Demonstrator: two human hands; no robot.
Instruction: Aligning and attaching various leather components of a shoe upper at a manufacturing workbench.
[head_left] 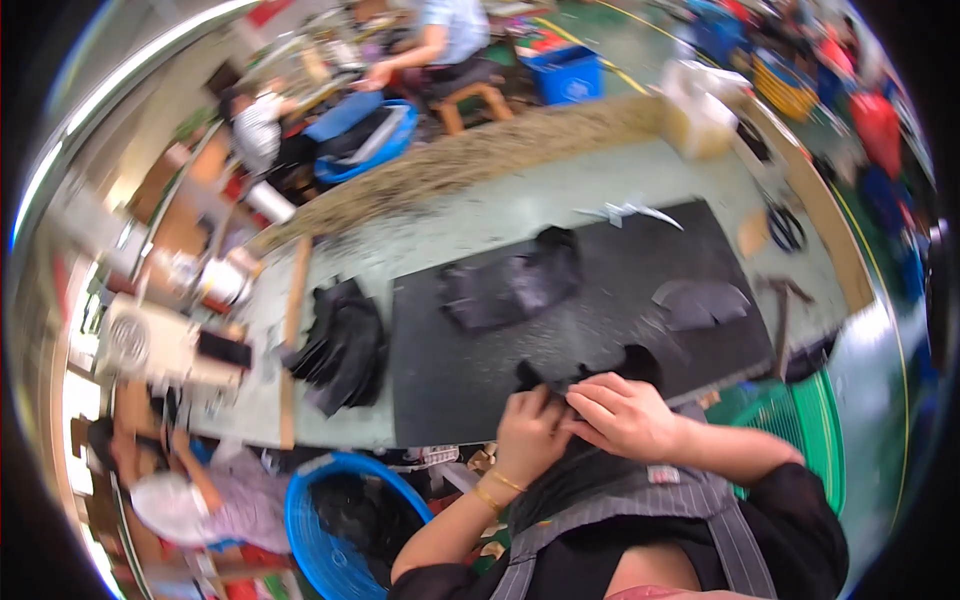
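At the near edge of a black work mat [620, 265], my left hand [533, 432] and my right hand [628, 412] are close together. Their fingers pinch a soft black piece [641, 364], which looks like leather or fabric; its ends stick up past my fingers, and my hands hide its middle. Farther up the mat lies another dark, creased piece [512, 287], shiny in places. A curved dark piece [703, 304] rests at the right of the mat. Left of the mat sits a pile of black cut pieces [342, 345].
A hammer [784, 312] and dark-handled scissors [785, 228] lie right of the mat. A white strip [632, 212] is at its far edge. Below the table stand a blue tub [303, 535] and a green basket [828, 440]. Co-workers sit at left and at the back.
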